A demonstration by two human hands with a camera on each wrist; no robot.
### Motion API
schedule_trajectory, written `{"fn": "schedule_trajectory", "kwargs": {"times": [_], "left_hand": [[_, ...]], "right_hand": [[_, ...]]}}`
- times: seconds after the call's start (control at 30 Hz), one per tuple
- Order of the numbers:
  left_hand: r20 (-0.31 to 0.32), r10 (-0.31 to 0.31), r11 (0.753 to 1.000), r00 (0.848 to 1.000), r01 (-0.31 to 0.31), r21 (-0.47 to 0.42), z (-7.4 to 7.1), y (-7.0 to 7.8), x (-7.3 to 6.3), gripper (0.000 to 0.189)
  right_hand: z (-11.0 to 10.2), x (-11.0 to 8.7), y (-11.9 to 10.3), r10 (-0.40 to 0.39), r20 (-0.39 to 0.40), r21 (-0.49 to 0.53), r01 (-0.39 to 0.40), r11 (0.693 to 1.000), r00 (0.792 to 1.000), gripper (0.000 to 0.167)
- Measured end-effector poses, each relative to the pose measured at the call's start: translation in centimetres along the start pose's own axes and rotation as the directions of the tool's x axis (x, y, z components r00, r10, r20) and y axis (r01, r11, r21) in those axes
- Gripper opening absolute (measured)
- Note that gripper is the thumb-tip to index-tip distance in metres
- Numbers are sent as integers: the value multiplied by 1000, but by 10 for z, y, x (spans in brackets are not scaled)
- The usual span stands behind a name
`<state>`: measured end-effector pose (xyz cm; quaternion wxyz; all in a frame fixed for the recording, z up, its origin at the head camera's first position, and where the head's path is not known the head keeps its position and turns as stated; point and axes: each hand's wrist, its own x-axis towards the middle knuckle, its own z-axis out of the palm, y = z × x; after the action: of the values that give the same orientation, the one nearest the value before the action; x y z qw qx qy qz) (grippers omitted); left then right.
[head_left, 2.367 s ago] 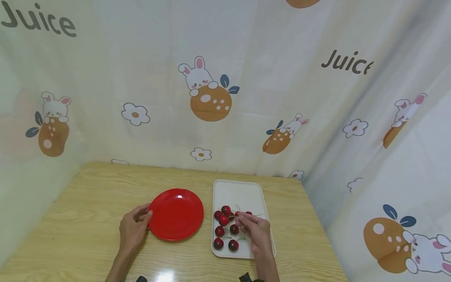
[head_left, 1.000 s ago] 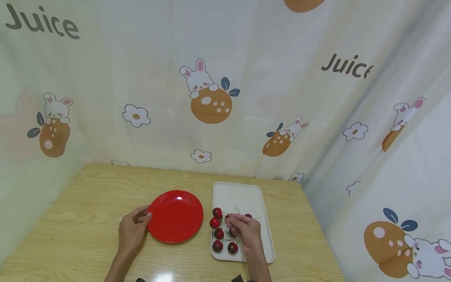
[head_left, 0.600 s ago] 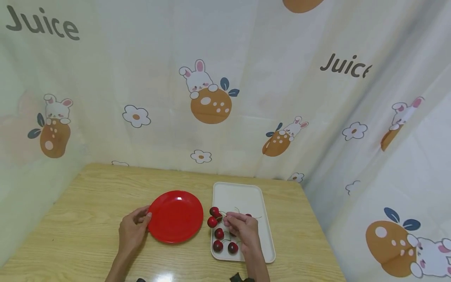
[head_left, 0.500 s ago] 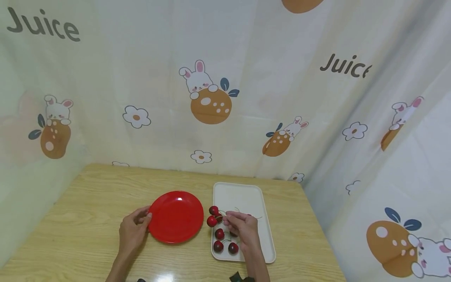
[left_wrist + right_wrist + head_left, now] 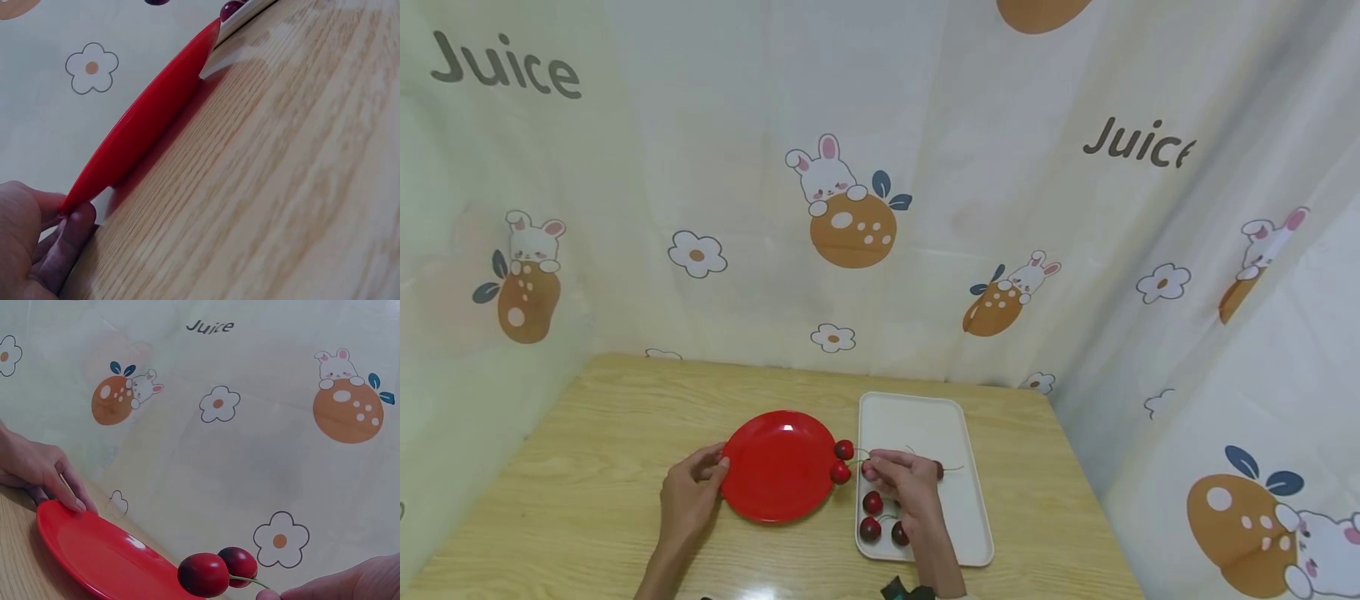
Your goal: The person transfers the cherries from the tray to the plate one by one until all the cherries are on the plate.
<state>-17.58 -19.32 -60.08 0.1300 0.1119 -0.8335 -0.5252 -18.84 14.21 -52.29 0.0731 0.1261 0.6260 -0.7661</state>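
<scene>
My left hand (image 5: 691,492) pinches the left rim of a round red plate (image 5: 778,467). In the left wrist view, the thumb lies over the rim and the fingers are below. My right hand (image 5: 908,487) pinches thin green stems, from which two dark red cherries (image 5: 840,472) extend, over the gap between plate and tray at the plate's right rim. In the right wrist view, one cherry (image 5: 204,575) partly covers the other. Several more cherries (image 5: 872,502) lie in a cream rectangular tray (image 5: 910,417), some of them hidden behind my right hand.
The light wood table (image 5: 647,417) carries the plate and, to its right, the tray. Behind and at both sides hangs a pale curtain (image 5: 737,167) printed with rabbits, oranges and flowers. The tray's far half is bare.
My right hand has moved left from over the tray, bringing two cherries by their stems to the plate's right rim. My left hand has kept its hold on the plate.
</scene>
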Motion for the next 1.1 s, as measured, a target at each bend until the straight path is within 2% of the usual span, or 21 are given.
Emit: {"fn": "schedule_trajectory", "kwargs": {"times": [0.23, 0.53, 0.8, 1.1], "left_hand": [[-22, 18, 1000, 1000, -17, 16, 0, 0, 0, 33], [-30, 31, 999, 999, -30, 29, 1, -1, -1, 33], [-22, 36, 999, 999, -37, -20, 1, -1, -1, 33], [-19, 33, 999, 999, -33, -7, 1, -2, -1, 34]], "right_hand": [[4, 4, 0, 0, 35, 3, 0, 1000, 999, 34], [10, 6, -1, -4, 39, -7, 4, 1000, 999, 37], [16, 8, 2, -10, 61, -5, 10, 1000, 998, 40], [20, 7, 6, -14, 59, -6, 14, 1000, 998, 39]]}}
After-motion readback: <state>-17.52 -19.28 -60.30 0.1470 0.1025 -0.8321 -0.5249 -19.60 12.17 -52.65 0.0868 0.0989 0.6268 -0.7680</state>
